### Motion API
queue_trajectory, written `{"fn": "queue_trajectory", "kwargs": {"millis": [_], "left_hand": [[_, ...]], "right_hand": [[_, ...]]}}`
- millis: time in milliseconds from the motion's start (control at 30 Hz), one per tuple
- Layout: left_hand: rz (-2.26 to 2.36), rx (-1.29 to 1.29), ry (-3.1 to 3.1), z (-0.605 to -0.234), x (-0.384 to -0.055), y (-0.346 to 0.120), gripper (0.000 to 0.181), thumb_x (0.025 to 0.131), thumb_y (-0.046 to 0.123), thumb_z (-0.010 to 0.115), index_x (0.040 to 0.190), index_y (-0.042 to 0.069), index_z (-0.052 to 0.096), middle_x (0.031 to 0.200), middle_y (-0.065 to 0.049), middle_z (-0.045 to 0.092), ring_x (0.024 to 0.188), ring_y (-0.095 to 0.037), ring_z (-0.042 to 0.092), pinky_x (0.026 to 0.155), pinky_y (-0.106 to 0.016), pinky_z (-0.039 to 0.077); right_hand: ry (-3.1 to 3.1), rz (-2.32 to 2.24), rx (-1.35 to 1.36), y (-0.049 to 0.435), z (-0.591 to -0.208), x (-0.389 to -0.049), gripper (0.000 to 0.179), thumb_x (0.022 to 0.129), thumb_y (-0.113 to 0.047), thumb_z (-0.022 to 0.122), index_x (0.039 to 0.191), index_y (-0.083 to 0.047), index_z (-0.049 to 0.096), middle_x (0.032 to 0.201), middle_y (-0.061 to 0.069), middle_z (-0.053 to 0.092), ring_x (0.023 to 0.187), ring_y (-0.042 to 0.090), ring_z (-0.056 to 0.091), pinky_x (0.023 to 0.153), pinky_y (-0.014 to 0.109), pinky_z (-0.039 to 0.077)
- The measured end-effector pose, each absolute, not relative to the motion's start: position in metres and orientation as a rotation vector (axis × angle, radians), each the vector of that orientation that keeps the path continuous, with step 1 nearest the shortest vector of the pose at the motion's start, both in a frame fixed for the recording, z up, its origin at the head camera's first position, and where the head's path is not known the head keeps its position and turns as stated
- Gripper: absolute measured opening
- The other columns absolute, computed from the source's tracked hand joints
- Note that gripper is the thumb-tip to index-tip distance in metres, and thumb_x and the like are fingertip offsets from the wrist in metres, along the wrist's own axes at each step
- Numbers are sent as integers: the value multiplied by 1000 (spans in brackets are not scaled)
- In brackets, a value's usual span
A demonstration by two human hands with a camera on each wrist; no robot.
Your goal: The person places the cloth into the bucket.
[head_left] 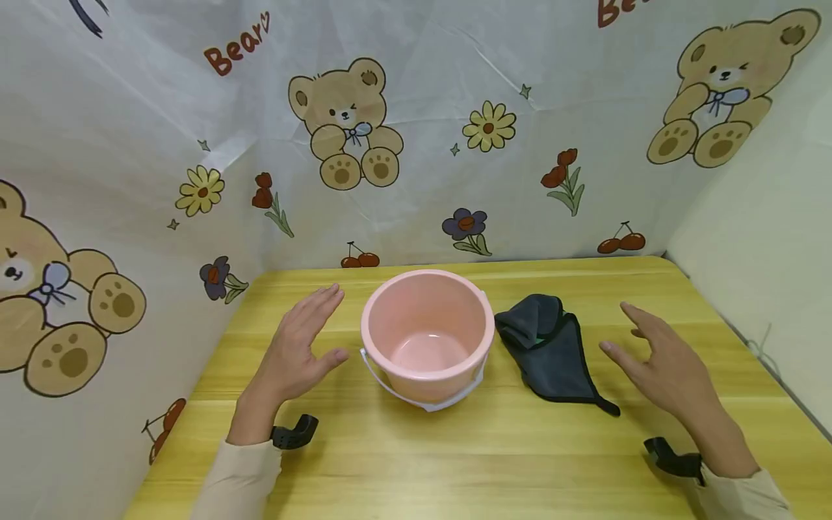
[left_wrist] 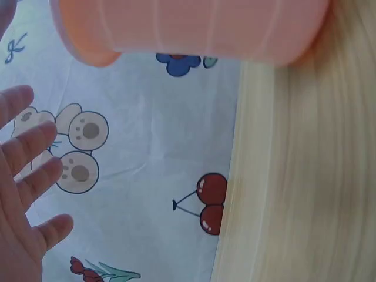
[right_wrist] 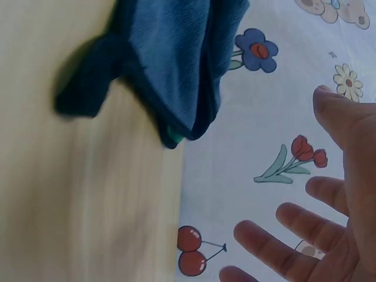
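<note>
A pink plastic bucket (head_left: 427, 383) stands upright near the middle of the wooden table, its white handle (head_left: 429, 409) hanging down at the front. Just right of it lies a dark grey cloth (head_left: 560, 368) with black edging and a loop at one corner, partly folded over at the top. Left of the bucket, my left hand (head_left: 294, 354) hovers with fingers extended and holds nothing. My right hand (head_left: 669, 368) is to the right of the cloth, apart from it, with fingers spread and the palm side facing inward.
The wooden table (head_left: 416, 477) reaches back to a white sheet (head_left: 416, 173) printed with bears, flowers and cherries. A plain pale surface (head_left: 754, 253) borders the table on the right. Black bands with cameras (head_left: 295, 432) sit on both wrists.
</note>
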State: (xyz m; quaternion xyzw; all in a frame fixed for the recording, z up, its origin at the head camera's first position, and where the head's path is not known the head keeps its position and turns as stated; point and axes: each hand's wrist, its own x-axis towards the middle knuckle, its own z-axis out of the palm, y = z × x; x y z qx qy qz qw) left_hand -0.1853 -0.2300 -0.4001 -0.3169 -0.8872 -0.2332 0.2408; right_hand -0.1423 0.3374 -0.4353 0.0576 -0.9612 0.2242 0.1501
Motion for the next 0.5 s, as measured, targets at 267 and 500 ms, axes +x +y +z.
{"fn": "queue_trajectory", "kwargs": {"millis": [267,500], "left_hand": [[-822,-977,-2379,-402,-191,-214,82,92,75,44,153,20,43,160,-4,42,146,-30,39,113,-64,31],[-840,-1018,-2374,-408,-193,-204,80,93,75,43,150,20,49,157,-5,45,144,-27,41,110,-64,35]], "right_hand": [[-2709,735,285,320,-426,-156,74,94,-37,71,156,-15,37,149,26,47,113,45,60,80,64,48],[-2658,783,359,306,-423,-162,71,92,-31,74,153,-12,42,147,24,50,112,42,62,84,63,49]]}}
